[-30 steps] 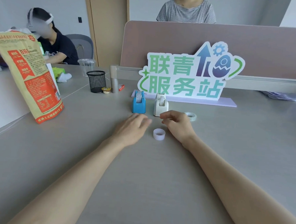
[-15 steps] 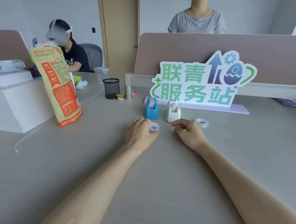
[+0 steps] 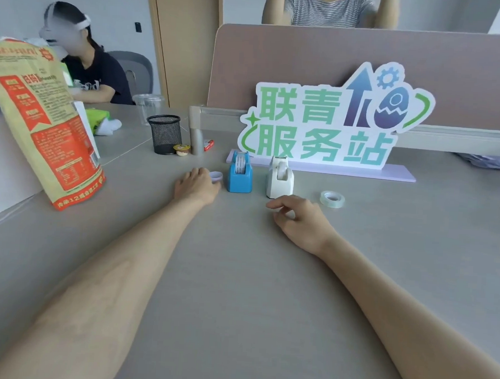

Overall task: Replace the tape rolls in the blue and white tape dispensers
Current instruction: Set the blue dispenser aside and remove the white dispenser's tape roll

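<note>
Surface (image 3: 238, 275): grey desk carrying everything.
Sign (image 3: 327, 121): stands far behind both dispensers, closing off the back.
Bag (image 3: 43, 126): stands far left, out of the way.
Mesh cup (image 3: 164, 134): far left, clear of the work.
Left hand (image 3: 195, 186): grip closed around a pale tape roll (image 3: 216, 176), just left of the blue dispenser (image 3: 239, 175), probably staging it for loading.
Right hand (image 3: 299, 218): loosely curled, holding nothing, near the white dispenser (image 3: 279, 178).
Clear tape roll (image 3: 332, 198): lies flat, right of the white dispenser, likely its refill.

Blue dispenser (image 3: 240, 175) and white dispenser (image 3: 280, 179) upright, both loaded; lavender roll (image 3: 216, 176) beside blue, clear roll (image 3: 332, 198) flat.
</note>
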`<action>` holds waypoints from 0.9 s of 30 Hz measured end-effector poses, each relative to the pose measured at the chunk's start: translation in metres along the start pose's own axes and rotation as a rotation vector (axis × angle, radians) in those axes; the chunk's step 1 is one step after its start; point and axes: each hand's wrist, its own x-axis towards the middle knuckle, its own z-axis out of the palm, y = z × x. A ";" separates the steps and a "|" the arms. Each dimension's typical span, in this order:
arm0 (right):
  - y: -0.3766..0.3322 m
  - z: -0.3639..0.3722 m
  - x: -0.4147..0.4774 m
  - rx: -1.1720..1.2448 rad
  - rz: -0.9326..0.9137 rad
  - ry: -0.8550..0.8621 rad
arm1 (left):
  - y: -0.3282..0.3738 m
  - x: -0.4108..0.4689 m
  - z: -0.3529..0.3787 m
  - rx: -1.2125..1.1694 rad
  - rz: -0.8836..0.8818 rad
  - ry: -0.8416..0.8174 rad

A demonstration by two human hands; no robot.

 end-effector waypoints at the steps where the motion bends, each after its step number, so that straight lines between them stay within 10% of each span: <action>1: 0.000 -0.001 0.001 0.009 0.001 0.011 | 0.001 0.000 0.000 -0.006 -0.004 0.001; 11: -0.013 0.003 0.014 -0.139 0.087 0.231 | -0.002 -0.062 -0.009 -0.022 0.047 0.029; 27: -0.014 0.010 0.040 -0.280 0.193 0.126 | 0.006 -0.119 -0.014 0.027 0.229 0.027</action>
